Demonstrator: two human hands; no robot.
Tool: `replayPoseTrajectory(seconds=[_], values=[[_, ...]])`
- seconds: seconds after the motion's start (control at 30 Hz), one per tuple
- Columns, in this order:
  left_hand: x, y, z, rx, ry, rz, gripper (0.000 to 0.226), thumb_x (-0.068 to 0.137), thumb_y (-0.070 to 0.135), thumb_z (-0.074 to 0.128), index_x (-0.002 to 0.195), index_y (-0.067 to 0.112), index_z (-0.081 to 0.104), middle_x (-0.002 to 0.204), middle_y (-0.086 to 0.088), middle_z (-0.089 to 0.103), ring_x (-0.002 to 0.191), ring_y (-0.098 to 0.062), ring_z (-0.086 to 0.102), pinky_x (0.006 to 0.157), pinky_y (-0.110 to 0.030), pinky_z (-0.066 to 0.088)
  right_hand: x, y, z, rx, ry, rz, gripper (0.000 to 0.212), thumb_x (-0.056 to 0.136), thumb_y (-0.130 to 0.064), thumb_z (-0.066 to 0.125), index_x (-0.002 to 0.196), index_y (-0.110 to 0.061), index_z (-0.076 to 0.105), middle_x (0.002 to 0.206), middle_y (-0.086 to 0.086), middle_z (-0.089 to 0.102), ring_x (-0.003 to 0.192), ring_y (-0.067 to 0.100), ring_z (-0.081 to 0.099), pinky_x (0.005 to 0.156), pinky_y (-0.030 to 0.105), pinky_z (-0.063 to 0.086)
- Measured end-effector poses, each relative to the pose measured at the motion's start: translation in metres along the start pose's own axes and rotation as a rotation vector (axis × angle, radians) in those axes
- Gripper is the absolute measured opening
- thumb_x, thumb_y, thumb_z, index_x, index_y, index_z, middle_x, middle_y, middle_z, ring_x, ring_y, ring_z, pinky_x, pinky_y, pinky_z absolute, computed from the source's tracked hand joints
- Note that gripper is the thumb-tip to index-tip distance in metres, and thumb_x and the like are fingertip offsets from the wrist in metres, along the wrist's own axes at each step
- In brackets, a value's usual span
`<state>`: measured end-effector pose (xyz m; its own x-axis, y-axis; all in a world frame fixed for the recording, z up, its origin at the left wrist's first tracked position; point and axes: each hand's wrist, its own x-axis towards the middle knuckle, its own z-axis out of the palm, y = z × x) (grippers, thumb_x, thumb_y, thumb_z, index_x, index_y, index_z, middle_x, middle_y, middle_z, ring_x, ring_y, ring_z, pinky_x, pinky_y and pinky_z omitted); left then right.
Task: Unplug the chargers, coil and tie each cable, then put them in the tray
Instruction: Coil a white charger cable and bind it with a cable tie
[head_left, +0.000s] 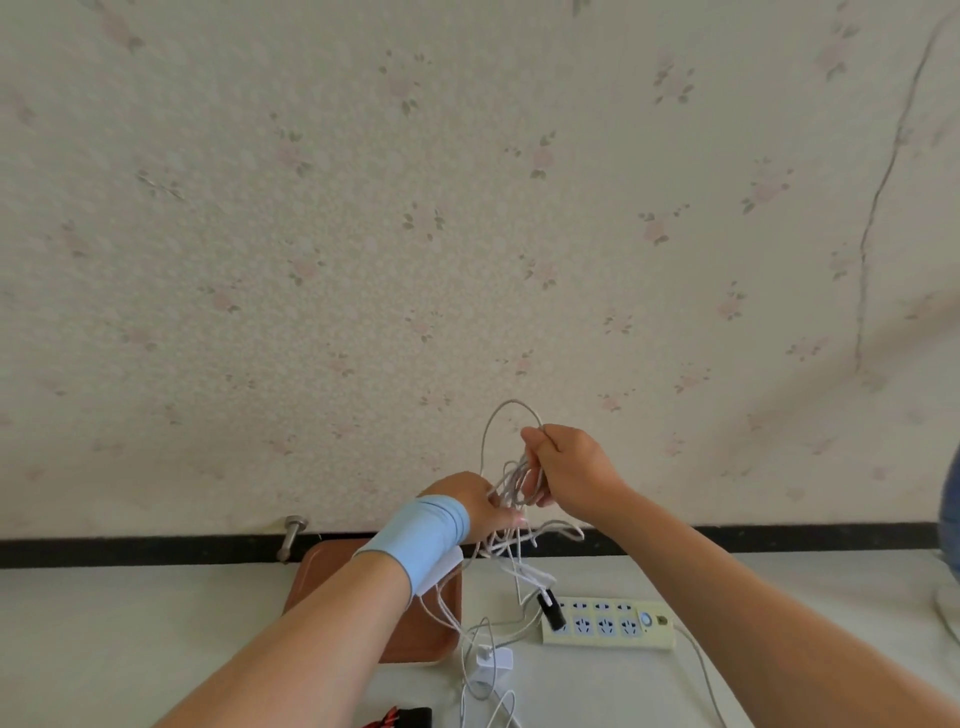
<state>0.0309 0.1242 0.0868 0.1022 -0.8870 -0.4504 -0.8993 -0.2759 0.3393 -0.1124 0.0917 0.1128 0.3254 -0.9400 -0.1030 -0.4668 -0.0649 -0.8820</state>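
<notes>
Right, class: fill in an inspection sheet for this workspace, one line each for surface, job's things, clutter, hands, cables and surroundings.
Surface: white table.
Job's things: brown tray, partly behind the left forearm; white charger lying unplugged beside it; power strip with a black plug at its left end.
Clutter: red-and-black item at the near edge.
Hands: left hand and right hand both grip the cable.
Cables: white cable in loose loops, untied; more trail on the table.
Surroundings: floral wallpaper, cracked at right.

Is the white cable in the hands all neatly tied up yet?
Not yet. The white cable hangs in loose loops between the left hand and right hand, with no tie visible.
</notes>
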Motion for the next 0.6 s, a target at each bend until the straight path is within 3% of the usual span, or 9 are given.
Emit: replayPoseTrajectory(seconds=[0.1,0.2,0.23,0.4,0.5,0.6], values=[[0.0,0.001,-0.004,-0.138,0.038,-0.029,0.047,0.097,0.051,0.047,0.103,0.01,0.068,0.077,-0.002,0.061,0.074,-0.021,0.059,0.073,-0.031,0.044,-0.001,-0.004,-0.001,-0.163,0.06,-0.053,0.04,0.107,-0.037,0.043,0.079,-0.013,0.059,0.062,0.001,0.059,0.057,0.017,0.055,0.059,0.033,0.048],[0.001,-0.005,-0.008,-0.15,0.067,-0.088,0.051,0.102,0.045,0.041,0.119,0.002,0.061,0.109,-0.015,0.067,0.098,-0.03,0.064,0.083,-0.034,0.046,0.001,-0.002,-0.005,-0.323,0.114,-0.062,0.044,0.108,-0.038,0.037,0.085,-0.01,0.06,0.073,0.003,0.058,0.062,0.016,0.05,0.058,0.032,0.04],[0.001,-0.007,-0.009,-0.139,0.088,-0.093,0.047,0.102,0.043,0.043,0.12,0.002,0.06,0.111,-0.015,0.066,0.098,-0.03,0.063,0.083,-0.033,0.045,0.002,-0.001,-0.006,-0.333,0.119,-0.048,0.044,0.109,-0.038,0.035,0.085,-0.01,0.06,0.074,0.003,0.058,0.063,0.016,0.05,0.059,0.032,0.04],[-0.001,-0.012,-0.009,-0.052,0.023,-0.075,0.033,0.098,0.036,0.049,0.103,0.009,0.068,0.093,-0.006,0.067,0.067,-0.018,0.053,0.065,-0.027,0.042,0.0,-0.006,-0.006,-0.137,0.094,-0.008,0.042,0.108,-0.038,0.036,0.084,-0.014,0.061,0.061,0.001,0.056,0.055,0.016,0.058,0.06,0.032,0.047],[-0.006,-0.008,-0.012,-0.03,0.04,-0.066,0.031,0.09,0.043,0.061,0.104,0.016,0.068,0.096,-0.001,0.066,0.08,-0.019,0.06,0.077,-0.029,0.048,-0.001,-0.008,-0.002,-0.004,0.006,0.052,0.041,0.108,-0.037,0.036,0.088,-0.01,0.06,0.054,0.005,0.049,0.047,0.021,0.057,0.059,0.035,0.053],[-0.015,-0.005,-0.024,-0.211,0.25,0.022,0.021,0.081,0.038,0.074,0.096,0.026,0.065,0.094,0.006,0.066,0.088,-0.016,0.063,0.081,-0.03,0.051,0.002,-0.008,0.002,0.078,-0.051,0.121,0.035,0.106,-0.031,0.036,0.09,-0.01,0.059,0.06,0.003,0.042,0.048,0.018,0.042,0.051,0.032,0.046]])
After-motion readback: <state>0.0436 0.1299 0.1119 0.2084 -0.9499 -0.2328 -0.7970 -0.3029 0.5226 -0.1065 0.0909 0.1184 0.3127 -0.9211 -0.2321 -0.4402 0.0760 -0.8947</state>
